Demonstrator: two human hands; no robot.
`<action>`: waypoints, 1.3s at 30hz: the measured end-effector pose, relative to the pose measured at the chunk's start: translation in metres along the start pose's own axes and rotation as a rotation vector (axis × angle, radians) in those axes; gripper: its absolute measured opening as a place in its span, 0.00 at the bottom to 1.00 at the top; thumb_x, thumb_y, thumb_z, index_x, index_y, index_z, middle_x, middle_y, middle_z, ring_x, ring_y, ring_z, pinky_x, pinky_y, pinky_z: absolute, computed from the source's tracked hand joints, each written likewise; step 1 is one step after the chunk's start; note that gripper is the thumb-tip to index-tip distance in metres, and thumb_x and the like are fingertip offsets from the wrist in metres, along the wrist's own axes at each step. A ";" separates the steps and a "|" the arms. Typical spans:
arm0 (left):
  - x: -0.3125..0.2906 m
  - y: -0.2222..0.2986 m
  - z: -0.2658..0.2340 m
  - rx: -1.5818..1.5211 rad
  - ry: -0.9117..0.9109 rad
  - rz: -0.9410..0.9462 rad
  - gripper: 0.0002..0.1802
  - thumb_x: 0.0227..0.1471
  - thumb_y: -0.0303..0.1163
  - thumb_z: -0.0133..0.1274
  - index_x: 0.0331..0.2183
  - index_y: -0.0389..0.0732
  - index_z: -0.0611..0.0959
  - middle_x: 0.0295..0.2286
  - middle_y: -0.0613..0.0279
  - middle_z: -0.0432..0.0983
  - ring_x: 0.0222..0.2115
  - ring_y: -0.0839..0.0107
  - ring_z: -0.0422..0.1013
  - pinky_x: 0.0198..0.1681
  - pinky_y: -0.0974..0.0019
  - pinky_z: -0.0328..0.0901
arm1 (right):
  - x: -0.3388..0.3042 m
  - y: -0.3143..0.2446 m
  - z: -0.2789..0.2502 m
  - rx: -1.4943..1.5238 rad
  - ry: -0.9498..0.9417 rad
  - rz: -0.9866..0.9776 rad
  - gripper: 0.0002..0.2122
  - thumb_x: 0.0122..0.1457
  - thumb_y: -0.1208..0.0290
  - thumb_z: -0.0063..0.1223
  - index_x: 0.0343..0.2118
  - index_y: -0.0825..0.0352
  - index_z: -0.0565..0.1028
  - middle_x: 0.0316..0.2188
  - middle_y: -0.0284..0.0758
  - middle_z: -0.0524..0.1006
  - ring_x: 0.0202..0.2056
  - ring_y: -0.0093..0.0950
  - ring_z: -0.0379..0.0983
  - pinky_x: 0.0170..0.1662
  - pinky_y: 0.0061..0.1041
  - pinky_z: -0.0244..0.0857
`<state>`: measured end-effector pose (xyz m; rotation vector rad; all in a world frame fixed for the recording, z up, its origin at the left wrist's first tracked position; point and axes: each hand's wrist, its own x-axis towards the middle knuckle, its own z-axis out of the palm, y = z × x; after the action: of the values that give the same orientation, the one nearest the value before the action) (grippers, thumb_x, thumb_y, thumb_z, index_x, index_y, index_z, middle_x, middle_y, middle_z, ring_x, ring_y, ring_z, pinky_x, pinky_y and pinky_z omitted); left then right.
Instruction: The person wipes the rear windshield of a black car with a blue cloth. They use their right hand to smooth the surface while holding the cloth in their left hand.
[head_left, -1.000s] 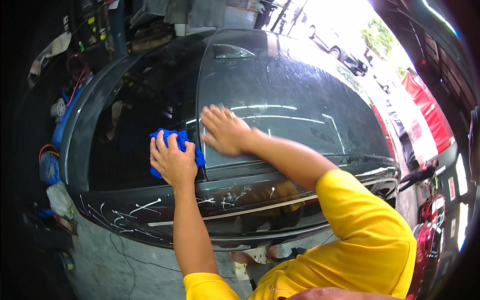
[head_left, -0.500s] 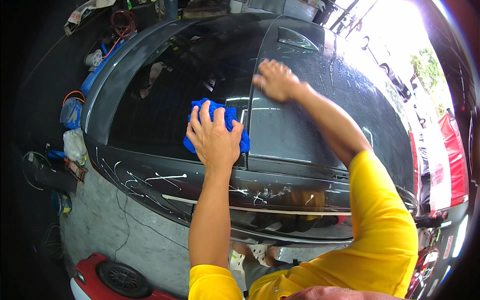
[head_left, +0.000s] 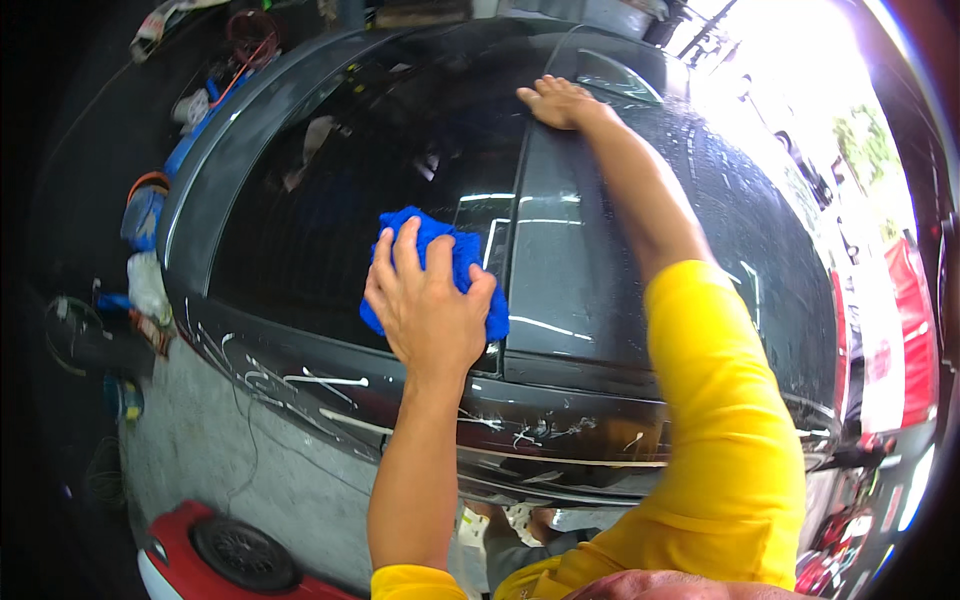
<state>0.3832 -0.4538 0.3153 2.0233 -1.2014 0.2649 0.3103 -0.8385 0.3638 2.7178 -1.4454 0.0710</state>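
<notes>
My left hand [head_left: 430, 305] presses a blue microfibre cloth [head_left: 400, 222] against the glossy dark glass panel [head_left: 300, 240] of a dark grey car, its fingers curled over the folds. The cloth lies close to the seam between that panel and the duller roof section. Farther off and to the right, my right hand [head_left: 562, 103] rests on the roof [head_left: 580, 200] with fingers stretched out and nothing visible in it. Just beyond its wrist stands the roof's fin antenna [head_left: 618, 78].
White smears [head_left: 330, 378] streak the car's near side, above a pale strip of trim. On the concrete floor [head_left: 195, 450] runs a thin cable. A red car with a black wheel [head_left: 245, 553] sits at lower left. Blue containers [head_left: 145, 215] and a white bag [head_left: 148, 285] line the left.
My right hand has slid away from me along the roof, toward the seam's far end. My left hand and the cloth have shifted only slightly. The view has tilted a little.
</notes>
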 end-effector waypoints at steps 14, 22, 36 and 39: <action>0.003 -0.005 0.000 0.073 0.009 -0.052 0.22 0.49 0.37 0.62 0.47 0.41 0.84 0.60 0.54 0.69 0.64 0.48 0.60 0.64 0.44 0.57 | -0.037 -0.054 -0.005 -0.011 -0.074 0.062 0.49 0.64 0.28 0.34 0.71 0.73 0.56 0.73 0.47 0.54 0.75 0.41 0.45 0.76 0.40 0.37; 0.001 -0.010 0.000 0.110 0.053 -0.017 0.22 0.50 0.40 0.61 0.46 0.42 0.83 0.59 0.55 0.70 0.64 0.49 0.61 0.62 0.44 0.59 | -0.121 -0.076 -0.019 0.003 -0.112 -0.033 0.48 0.66 0.31 0.36 0.73 0.73 0.51 0.76 0.46 0.48 0.76 0.41 0.38 0.76 0.40 0.35; 0.000 -0.017 -0.003 0.114 0.062 0.001 0.23 0.53 0.44 0.59 0.48 0.43 0.84 0.61 0.52 0.68 0.65 0.48 0.59 0.64 0.43 0.57 | -0.333 -0.104 -0.042 0.065 -0.163 -0.335 0.44 0.69 0.35 0.31 0.72 0.75 0.51 0.75 0.50 0.47 0.76 0.43 0.38 0.77 0.42 0.33; -0.001 -0.013 -0.007 0.120 0.021 -0.041 0.26 0.55 0.45 0.60 0.52 0.45 0.82 0.65 0.47 0.60 0.67 0.41 0.53 0.66 0.38 0.53 | -0.347 -0.104 -0.051 0.090 -0.189 -0.351 0.41 0.70 0.41 0.38 0.72 0.74 0.52 0.75 0.49 0.47 0.76 0.42 0.38 0.77 0.43 0.34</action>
<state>0.3947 -0.4449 0.3137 2.1407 -1.1541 0.3444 0.2021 -0.4895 0.3870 3.0782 -0.9979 -0.1448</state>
